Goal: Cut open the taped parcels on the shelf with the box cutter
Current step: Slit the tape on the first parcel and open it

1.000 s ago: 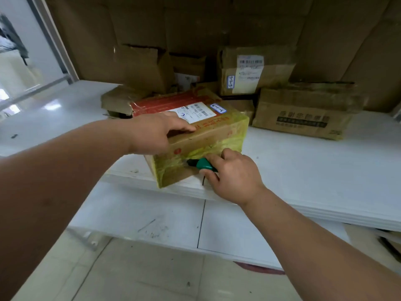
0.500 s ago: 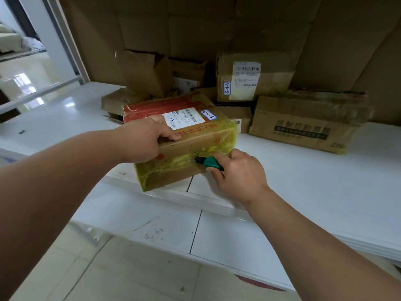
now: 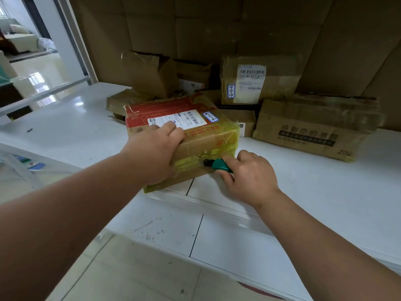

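A cardboard parcel (image 3: pixel 208 140) wrapped in yellowish tape, with a red top and a white label, sits at the front edge of the white shelf (image 3: pixel 314 181). My left hand (image 3: pixel 156 148) grips its near top edge, fingers curled over the label. My right hand (image 3: pixel 247 174) holds a green box cutter (image 3: pixel 219 165). Its black tip presses into the tape on the parcel's front face, toward the right end.
More taped parcels stand behind: a labelled one (image 3: pixel 258 81), a long printed one (image 3: pixel 312 129) at the right, an opened box (image 3: pixel 149 72) and a flat one (image 3: pixel 121 101) at the left. Cardboard lines the back wall. A lower white shelf (image 3: pixel 217 240) juts out below.
The box cutter has slid rightward along the parcel's front face. The left hand keeps its grip on the top edge. The camera has shifted, so the parcel sits more to the centre.
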